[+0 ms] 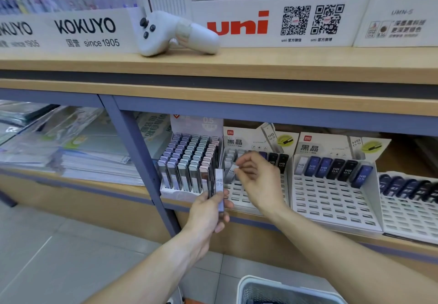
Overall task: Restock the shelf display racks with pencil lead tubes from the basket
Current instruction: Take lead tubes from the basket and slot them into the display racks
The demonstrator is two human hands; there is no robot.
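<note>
My left hand [208, 211] grips a small bundle of pencil lead tubes [218, 185], the front one white and marked HB 0.5, held upright before the shelf edge. My right hand [256, 175] pinches a single white lead tube [231, 169] over the left white slotted display rack [246, 199], near its upper rows. That rack holds white tubes at its top left and dark tubes at its top right. A second rack [331, 199] to the right carries a top row of white, blue and black tubes. The white basket [284, 289] sits on the floor below, its contents mostly hidden.
A full box of pastel lead tubes [187, 168] stands left of the racks. A third rack [407, 199] with dark tubes is at the far right. A white handheld controller [175, 33] lies on the upper shelf. Stacked plastic folders [71, 142] fill the left bay behind a grey post [139, 161].
</note>
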